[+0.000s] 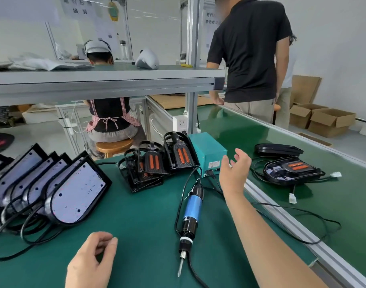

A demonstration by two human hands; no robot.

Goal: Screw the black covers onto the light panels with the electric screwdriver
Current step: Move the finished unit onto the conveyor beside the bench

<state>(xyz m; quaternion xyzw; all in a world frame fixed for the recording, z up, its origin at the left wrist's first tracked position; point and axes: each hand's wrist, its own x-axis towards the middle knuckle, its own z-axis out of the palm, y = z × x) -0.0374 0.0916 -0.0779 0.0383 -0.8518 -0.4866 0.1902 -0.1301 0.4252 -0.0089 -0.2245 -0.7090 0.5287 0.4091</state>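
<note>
A fetch seems in hand: the right hand (235,171), spread and empty, is stretched toward a cover (292,171) at far right. The left hand (93,260) is loosely curled, empty. The screwdriver (191,213) is laid on the desk (140,225) between them, panels (74,194) stacked left. A grasp on the cover is called for next.

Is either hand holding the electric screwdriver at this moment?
No, the electric screwdriver lies untouched on the green mat, between the left hand and the right hand.

Green mat (140,215); blue-black screwdriver (190,213); teal box (209,150).
</note>
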